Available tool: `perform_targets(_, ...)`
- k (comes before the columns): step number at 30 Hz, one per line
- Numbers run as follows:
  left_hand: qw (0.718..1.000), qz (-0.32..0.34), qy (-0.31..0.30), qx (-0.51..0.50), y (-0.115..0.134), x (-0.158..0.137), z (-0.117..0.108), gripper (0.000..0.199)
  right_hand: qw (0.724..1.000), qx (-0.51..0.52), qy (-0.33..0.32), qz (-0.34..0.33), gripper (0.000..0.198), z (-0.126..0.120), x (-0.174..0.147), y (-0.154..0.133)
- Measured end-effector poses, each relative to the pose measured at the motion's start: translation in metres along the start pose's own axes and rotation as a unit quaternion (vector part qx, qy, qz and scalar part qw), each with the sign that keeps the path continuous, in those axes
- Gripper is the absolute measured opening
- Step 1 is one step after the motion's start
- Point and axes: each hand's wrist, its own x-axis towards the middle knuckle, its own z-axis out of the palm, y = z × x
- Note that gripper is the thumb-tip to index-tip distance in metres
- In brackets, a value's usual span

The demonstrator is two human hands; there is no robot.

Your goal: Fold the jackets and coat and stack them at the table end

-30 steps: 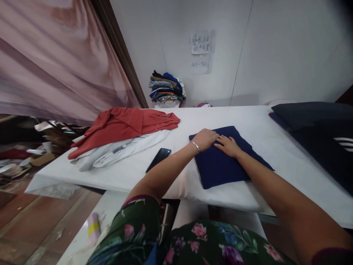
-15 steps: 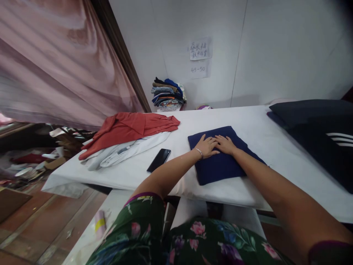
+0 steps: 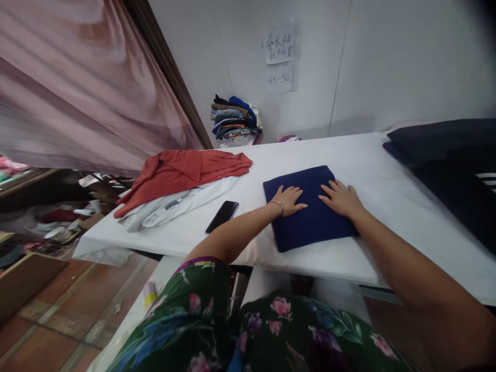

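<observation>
A navy blue folded garment (image 3: 306, 227) lies flat on the white-covered table (image 3: 360, 155) in front of me; its exact kind is hidden by the folding. My left hand (image 3: 289, 200) rests on its left half, fingers spread, with a bracelet at the wrist. On the right edge of the same garment lies my right hand (image 3: 341, 199), palm down and fingers apart. Neither hand grips anything. Left of the garment, a black phone (image 3: 222, 217) lies on the cloth near my left forearm.
A red garment (image 3: 182, 173) and a light grey-white garment (image 3: 170, 206) lie at the table's left end. Dark clothing with white stripes (image 3: 445, 165) is piled at the right. Behind the table stands a stack of folded clothes (image 3: 235, 121) by the wall, below paper signs (image 3: 279, 46).
My right hand has moved right, away from the left hand, to the garment's right edge. The garment's right-hand part, which trailed outward, now lies in a neater rectangle. The camera view has tilted slightly.
</observation>
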Motion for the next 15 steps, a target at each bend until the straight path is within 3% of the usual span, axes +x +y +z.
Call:
perform_targets(5,0.997,-0.024,0.073,-0.001,0.014,-0.030,-0.003,0.064,1.000,0.011,-0.003,0.005,0.060,0.001,0.002,-0.004)
perform_targets(9,0.996,-0.016,0.090,-0.020,0.026,-0.061,0.014,0.064,1.000,0.019,-0.014,0.008,0.059,-0.001,0.006,-0.004)
perform_targets(15,0.993,-0.019,0.119,-0.018,0.027,-0.066,0.031,0.063,0.996,0.061,-0.054,0.047,0.062,-0.011,0.003,0.013)
